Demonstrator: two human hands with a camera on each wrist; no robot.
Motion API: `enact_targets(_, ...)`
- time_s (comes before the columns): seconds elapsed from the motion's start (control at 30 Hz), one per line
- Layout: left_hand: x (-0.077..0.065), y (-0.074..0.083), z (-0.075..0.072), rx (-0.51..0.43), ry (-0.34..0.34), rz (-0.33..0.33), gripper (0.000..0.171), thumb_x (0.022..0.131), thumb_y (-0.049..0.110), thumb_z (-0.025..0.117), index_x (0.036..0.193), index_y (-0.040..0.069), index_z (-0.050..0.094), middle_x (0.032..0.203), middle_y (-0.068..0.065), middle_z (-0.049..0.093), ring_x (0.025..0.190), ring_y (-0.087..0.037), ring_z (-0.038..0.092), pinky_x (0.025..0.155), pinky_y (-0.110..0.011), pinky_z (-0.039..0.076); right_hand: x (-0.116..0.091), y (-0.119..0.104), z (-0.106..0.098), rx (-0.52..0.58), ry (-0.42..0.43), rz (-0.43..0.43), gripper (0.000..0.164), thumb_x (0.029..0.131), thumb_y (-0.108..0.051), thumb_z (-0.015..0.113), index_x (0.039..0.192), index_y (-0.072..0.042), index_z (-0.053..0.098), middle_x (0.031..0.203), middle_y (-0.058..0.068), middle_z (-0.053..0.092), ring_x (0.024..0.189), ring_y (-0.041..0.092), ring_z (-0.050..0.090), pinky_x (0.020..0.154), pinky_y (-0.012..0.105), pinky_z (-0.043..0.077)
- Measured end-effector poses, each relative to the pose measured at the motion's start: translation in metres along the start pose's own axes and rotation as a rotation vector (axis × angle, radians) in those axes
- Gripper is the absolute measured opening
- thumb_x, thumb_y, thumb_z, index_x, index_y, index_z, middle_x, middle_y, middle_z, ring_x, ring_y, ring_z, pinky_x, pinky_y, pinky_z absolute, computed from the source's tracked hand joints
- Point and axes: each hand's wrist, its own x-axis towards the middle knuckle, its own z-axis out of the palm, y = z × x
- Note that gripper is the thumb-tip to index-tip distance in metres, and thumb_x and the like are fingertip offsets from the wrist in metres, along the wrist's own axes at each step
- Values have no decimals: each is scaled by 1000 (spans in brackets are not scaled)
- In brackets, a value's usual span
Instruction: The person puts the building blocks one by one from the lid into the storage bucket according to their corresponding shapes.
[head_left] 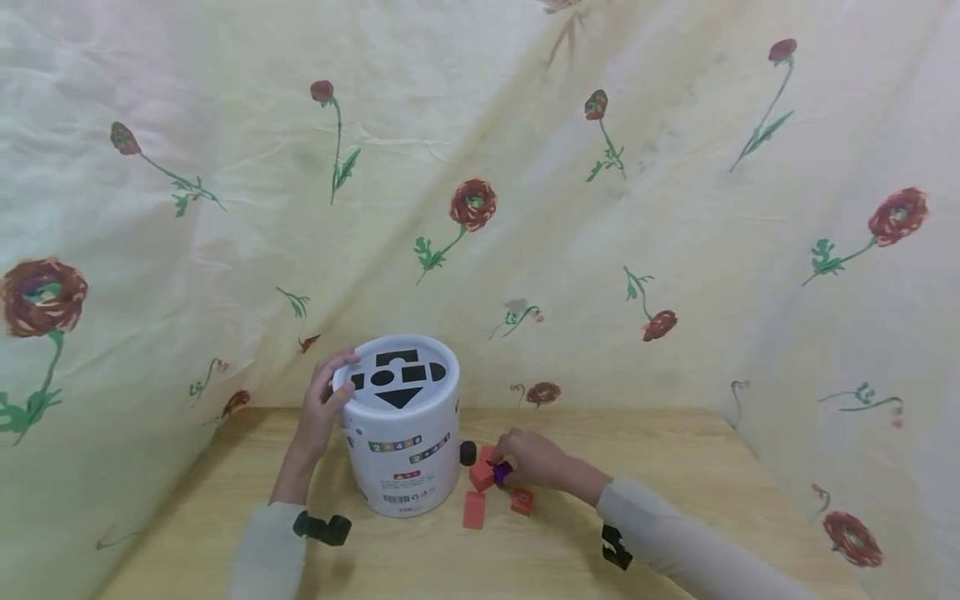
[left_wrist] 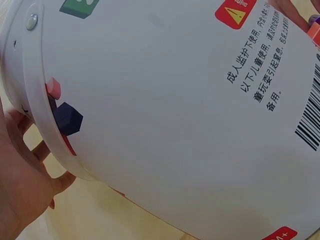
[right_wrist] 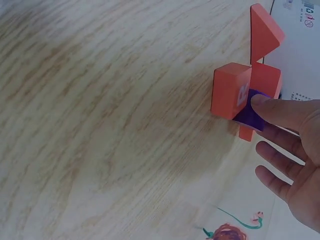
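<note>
A white bucket (head_left: 420,454) stands upright on the table, its lid (head_left: 367,408) cut with several dark shaped holes. My left hand (head_left: 324,400) rests against the lid's left rim, fingers spread along the edge in the left wrist view. To the right of the bucket, my right hand (head_left: 543,460) pinches a purple block (right_wrist: 248,119) between thumb and forefinger. The other fingers of that hand extend loosely. Touching or very near the purple block is an orange-red block (right_wrist: 231,92) with a pale letter on it. The purple block's full shape is covered by my fingers.
Around the right hand lie a flat orange-red block (head_left: 473,510), a small orange-red block (head_left: 522,501) and a black block (head_left: 468,452) beside the bucket. A flowered cloth (head_left: 480,275) hangs behind the wooden table (head_left: 645,442).
</note>
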Motion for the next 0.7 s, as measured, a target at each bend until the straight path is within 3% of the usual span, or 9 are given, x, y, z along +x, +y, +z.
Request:
enact_targets(0.17,1,0,0,-1,0,-5,46,101,21,48,145,10,49,163,-7,28,148,-36,32,94,-10,44,3,0,1,-45,11,-15,20,77,-7,86,95,-9,79,89,2,73,79,9,55,71,23,49)
enact_targets(0.5,-2,6,-3,12,-13,-12,45,102,21,47,147,12,48,164,-7,27,148,-36,32,94,-11,44,-1,-4,1,-82,6,-1,24,75,-10,89,98,-9,79,93,3,72,84,12,57,75,25,51)
enact_targets(0.7,-3,6,-4,24,-22,-18,47,102,24,49,147,13,49,164,-6,28,147,-34,33,100,-22,44,-4,-8,3,-99,0,18,24,75,-11,88,98,-10,79,93,3,72,84,13,58,74,25,51)
